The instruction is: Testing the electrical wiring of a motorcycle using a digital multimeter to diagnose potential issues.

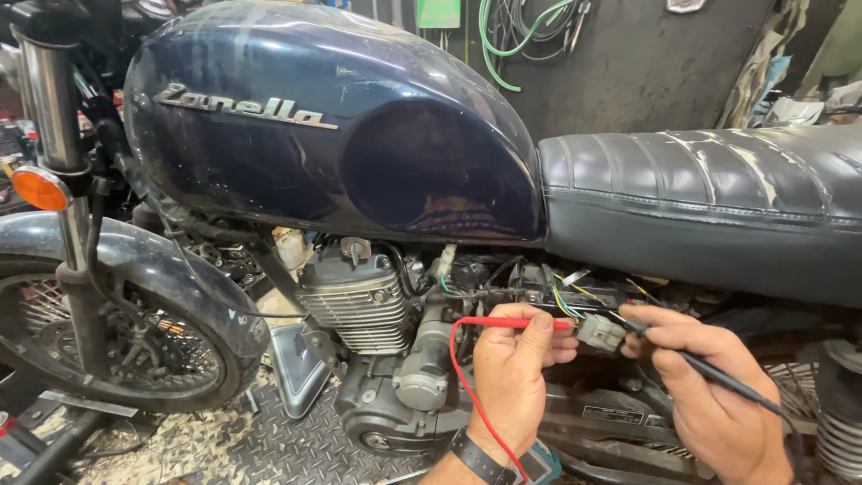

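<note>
A dark blue motorcycle stands side-on, its fuel tank (pixel 332 117) above the finned engine (pixel 359 310). My left hand (pixel 512 368) pinches a red test probe (pixel 503 322), whose red lead curves down past my wrist. My right hand (pixel 709 377) holds a black test probe (pixel 709 370) with its lead trailing right. Both probe tips meet at a small grey wiring connector (pixel 600 331) that hangs on coloured wires below the seat's front edge. A dark watch band sits on my left wrist.
The black ribbed seat (pixel 709 202) fills the right. The front wheel and fender (pixel 135 269), chrome fork and an orange indicator (pixel 38 189) are at the left. Metal tread plate floor (pixel 260 445) lies below. Green cables (pixel 512 36) hang on the back wall.
</note>
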